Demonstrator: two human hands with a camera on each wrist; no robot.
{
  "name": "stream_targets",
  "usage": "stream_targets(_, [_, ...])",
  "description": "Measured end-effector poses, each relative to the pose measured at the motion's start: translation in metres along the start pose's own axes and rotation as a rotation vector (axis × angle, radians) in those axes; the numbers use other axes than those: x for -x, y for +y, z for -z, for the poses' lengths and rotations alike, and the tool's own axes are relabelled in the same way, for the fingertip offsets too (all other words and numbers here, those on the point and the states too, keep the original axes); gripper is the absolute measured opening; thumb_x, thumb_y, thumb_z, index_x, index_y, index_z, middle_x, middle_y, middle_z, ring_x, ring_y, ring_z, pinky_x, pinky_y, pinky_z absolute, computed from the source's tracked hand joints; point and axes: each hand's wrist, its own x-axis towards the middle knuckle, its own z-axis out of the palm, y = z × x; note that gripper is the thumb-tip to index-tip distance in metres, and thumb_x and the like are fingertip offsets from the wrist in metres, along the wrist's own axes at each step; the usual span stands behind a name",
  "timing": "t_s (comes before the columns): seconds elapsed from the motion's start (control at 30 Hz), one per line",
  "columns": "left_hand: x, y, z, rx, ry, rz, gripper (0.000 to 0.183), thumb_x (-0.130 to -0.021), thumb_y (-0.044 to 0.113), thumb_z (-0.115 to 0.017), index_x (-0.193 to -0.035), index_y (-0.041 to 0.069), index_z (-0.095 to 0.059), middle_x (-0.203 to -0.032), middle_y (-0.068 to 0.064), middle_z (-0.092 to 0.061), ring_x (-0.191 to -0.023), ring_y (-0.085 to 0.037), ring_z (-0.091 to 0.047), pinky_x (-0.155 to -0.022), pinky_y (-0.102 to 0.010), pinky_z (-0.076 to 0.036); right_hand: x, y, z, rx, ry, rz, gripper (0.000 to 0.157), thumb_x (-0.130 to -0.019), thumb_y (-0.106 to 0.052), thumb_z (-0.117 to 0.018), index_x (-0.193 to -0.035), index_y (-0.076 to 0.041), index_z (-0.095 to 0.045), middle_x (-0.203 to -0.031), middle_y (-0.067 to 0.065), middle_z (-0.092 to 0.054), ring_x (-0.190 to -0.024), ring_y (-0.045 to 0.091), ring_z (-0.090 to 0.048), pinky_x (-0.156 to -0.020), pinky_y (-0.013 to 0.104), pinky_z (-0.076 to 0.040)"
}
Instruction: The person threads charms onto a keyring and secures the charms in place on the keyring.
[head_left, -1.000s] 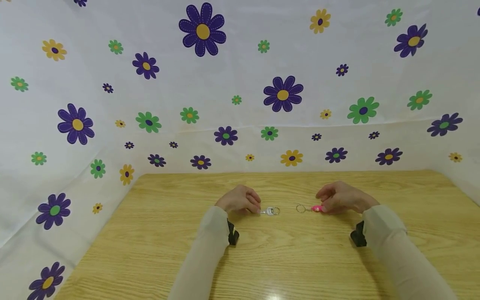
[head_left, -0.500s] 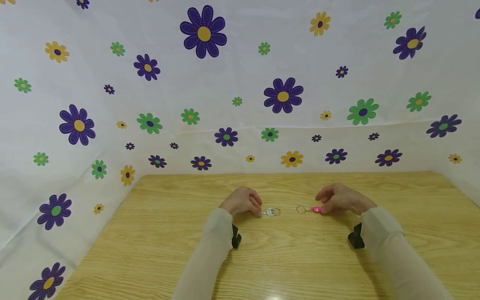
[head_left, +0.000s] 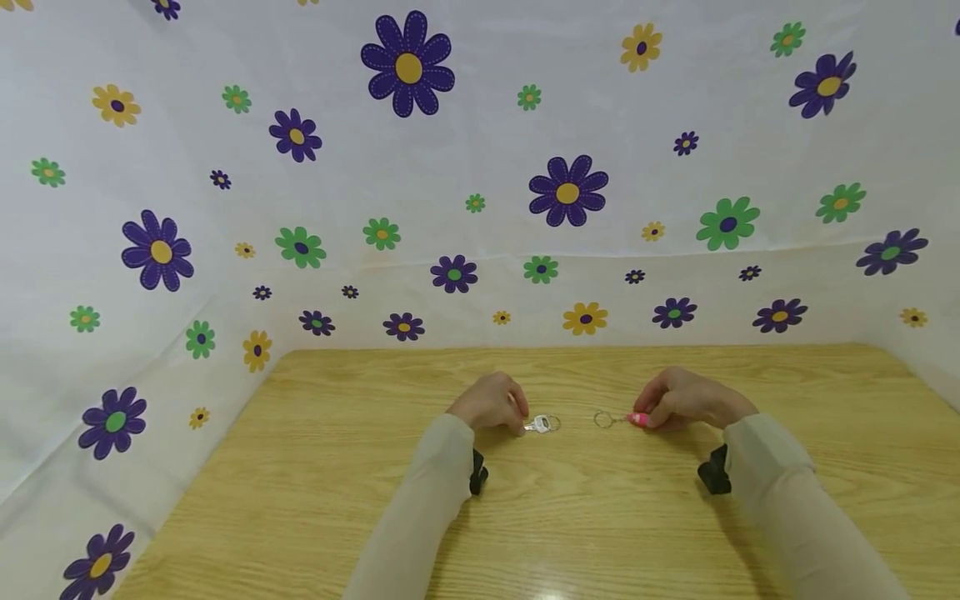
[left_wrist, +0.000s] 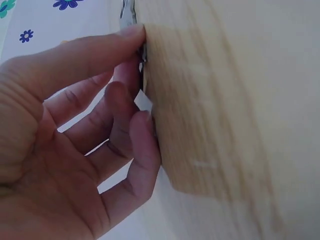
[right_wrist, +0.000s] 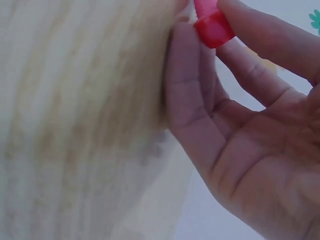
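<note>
My left hand (head_left: 491,402) is low over the wooden table, its thumb and fingers pinching the blade end of a silver key (head_left: 542,424). A thin wire ring hangs from the key's head, pointing right. In the left wrist view the thumb lies over the key (left_wrist: 127,15), and the other fingers curl loosely below it. Across a short gap, my right hand (head_left: 690,398) pinches a pink keychain (head_left: 639,419) between thumb and fingers. Its chain and split ring (head_left: 603,419) point left, toward the key. The right wrist view shows the keychain's red end (right_wrist: 215,30); its far part is cut off.
The light wooden table (head_left: 570,517) extends around both hands. A white cloth with printed flowers (head_left: 420,167) hangs behind it and along both sides. Black camera mounts (head_left: 716,471) sit on the wrists beneath pale sleeves.
My left hand has shifted slightly to the right, still pinching the key. The pink keychain has turned a little in my right hand. The view has tilted slightly.
</note>
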Motion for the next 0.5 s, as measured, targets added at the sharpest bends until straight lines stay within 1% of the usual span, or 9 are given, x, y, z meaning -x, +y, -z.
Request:
stream_targets(0.13, [0.0015, 0.0037, -0.0005, -0.002, -0.005, -0.002, 0.014, -0.078, -0.002, -0.085, -0.084, 0.006, -0.075, -0.085, 0.000, -0.068, -0.075, -0.012, -0.056, -0.074, -0.026, -0.048, 0.0020, -0.0046, 0.0014, 0.024, -0.011, -0.019, 0.027, -0.084, 0.011, -0.066, -0.110, 0.015, -0.068, -0.100, 0.013, -0.064, -0.086, 0.023, -0.056, -0.078, 0.031, -0.059])
stream_targets(0.23, [0.0032, 0.0059, -0.0015, -0.019, -0.010, 0.003, 0.012, -0.079, -0.002, -0.084, -0.085, 0.006, -0.077, -0.090, -0.001, -0.070, -0.079, -0.012, -0.058, -0.080, -0.029, -0.051, 0.0029, -0.0064, 0.0010, 0.017, -0.019, -0.023, 0.028, -0.084, 0.011, -0.064, -0.111, 0.015, -0.067, -0.101, 0.014, -0.063, -0.087, 0.023, -0.056, -0.078, 0.032, -0.059])
stream_targets(0.37, [0.0042, 0.0086, -0.0035, -0.042, -0.011, 0.022, 0.008, -0.082, -0.001, -0.082, -0.085, 0.005, -0.078, -0.095, -0.002, -0.071, -0.085, -0.013, -0.060, -0.088, -0.033, -0.052, 0.0031, -0.0059, -0.0001, -0.002, -0.027, -0.014, 0.027, -0.085, 0.011, -0.062, -0.111, 0.016, -0.066, -0.101, 0.014, -0.063, -0.087, 0.022, -0.057, -0.078, 0.033, -0.059])
stream_targets(0.43, [0.0042, 0.0098, -0.0047, -0.039, -0.004, 0.034, 0.006, -0.083, 0.001, -0.082, -0.085, 0.005, -0.078, -0.093, -0.002, -0.071, -0.084, -0.013, -0.060, -0.087, -0.033, -0.053, 0.0029, -0.0052, -0.0004, -0.010, -0.027, -0.012, 0.027, -0.085, 0.010, -0.061, -0.111, 0.015, -0.065, -0.102, 0.014, -0.063, -0.087, 0.023, -0.056, -0.078, 0.033, -0.059])
stream_targets(0.5, [0.0046, 0.0110, -0.0056, -0.034, 0.004, 0.043, 0.005, -0.084, 0.003, -0.083, -0.084, 0.004, -0.078, -0.090, -0.002, -0.071, -0.081, -0.014, -0.059, -0.083, -0.032, -0.053, 0.0028, -0.0046, -0.0005, -0.024, -0.022, -0.016, 0.029, -0.084, 0.010, -0.060, -0.112, 0.015, -0.065, -0.102, 0.014, -0.061, -0.088, 0.023, -0.055, -0.077, 0.032, -0.058])
